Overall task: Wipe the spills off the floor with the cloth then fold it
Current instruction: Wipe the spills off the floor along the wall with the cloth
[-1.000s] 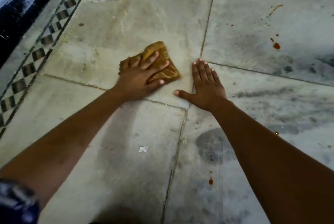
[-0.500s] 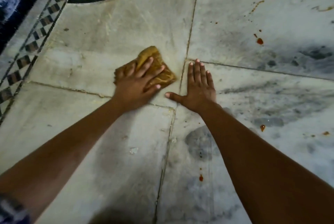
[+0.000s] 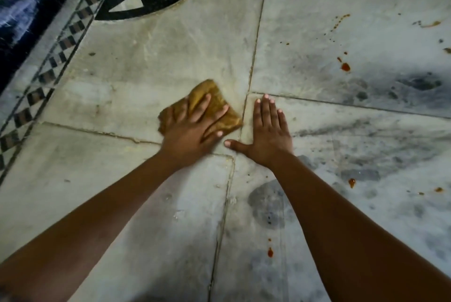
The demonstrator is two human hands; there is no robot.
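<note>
Cloth (image 3: 230, 118) has slid nearer the right hand (image 3: 268, 133), pressed under the left hand (image 3: 188, 133); all fingers straight.

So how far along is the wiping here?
Early to midway. The floor tile around the cloth shows no red drops, so that patch looks wiped. In hand: the left hand presses the bunched cloth flat, and the right hand rests flat beside it. Left: red drops at upper right, another at mid right, one near the bottom seam, then the folding.

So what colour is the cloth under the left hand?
Mustard yellow-brown; the cloth shows best in the head view.
</note>
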